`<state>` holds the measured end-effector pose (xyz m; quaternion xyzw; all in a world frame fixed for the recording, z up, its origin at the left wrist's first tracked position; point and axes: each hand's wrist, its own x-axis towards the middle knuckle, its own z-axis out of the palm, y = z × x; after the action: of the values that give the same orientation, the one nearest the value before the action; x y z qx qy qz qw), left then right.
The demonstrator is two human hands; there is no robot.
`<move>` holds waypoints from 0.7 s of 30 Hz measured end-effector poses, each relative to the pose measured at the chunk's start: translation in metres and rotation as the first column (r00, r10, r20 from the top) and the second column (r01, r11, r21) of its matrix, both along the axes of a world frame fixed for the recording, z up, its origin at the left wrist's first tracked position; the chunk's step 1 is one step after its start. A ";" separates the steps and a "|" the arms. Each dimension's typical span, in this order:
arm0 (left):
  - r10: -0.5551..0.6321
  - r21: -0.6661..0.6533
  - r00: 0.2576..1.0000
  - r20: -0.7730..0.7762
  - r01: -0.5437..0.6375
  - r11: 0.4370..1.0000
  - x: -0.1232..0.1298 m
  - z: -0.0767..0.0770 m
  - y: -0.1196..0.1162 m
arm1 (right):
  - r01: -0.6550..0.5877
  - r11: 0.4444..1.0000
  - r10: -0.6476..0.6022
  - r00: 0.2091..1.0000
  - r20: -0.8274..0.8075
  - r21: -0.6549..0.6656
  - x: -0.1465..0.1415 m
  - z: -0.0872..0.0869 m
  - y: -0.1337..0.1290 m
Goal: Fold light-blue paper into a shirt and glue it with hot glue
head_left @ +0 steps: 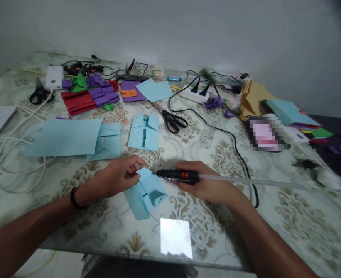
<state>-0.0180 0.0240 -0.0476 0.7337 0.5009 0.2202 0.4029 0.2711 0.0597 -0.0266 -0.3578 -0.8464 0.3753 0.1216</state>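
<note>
While the left hand (119, 176) pinches folded blue paper (152, 187), the right hand (206, 190), at its three o'clock, grips a glue gun (178, 175).

Single head-worn camera faces forward and down over the table (184, 146) from its near edge, close, wall (170, 31) beyond.

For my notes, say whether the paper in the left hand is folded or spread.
Folded: the light-blue paper in the left hand shows overlapping flaps and straight creases.
</note>
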 end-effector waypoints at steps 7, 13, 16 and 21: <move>0.006 0.001 1.000 0.005 -0.006 1.000 0.000 0.002 0.000 | -0.002 1.000 0.003 1.000 -0.020 0.021 -0.007 -0.002 -0.004; -0.004 -0.024 1.000 0.003 0.004 1.000 -0.001 0.003 0.000 | 0.092 0.986 -0.106 0.990 -0.098 -0.140 -0.001 0.004 -0.005; -0.011 -0.022 1.000 -0.002 0.011 1.000 -0.001 0.002 0.000 | 0.261 0.961 -0.268 0.961 -0.071 -0.090 0.007 0.004 0.002; -0.012 -0.021 0.998 0.070 0.013 1.000 0.000 0.001 0.000 | 0.398 0.882 -0.413 0.910 0.009 0.254 0.023 -0.009 0.022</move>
<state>-0.0180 0.0241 -0.0463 0.7244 0.4844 0.2378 0.4291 0.2942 0.0816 -0.0354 -0.5206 -0.7961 0.2219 0.2143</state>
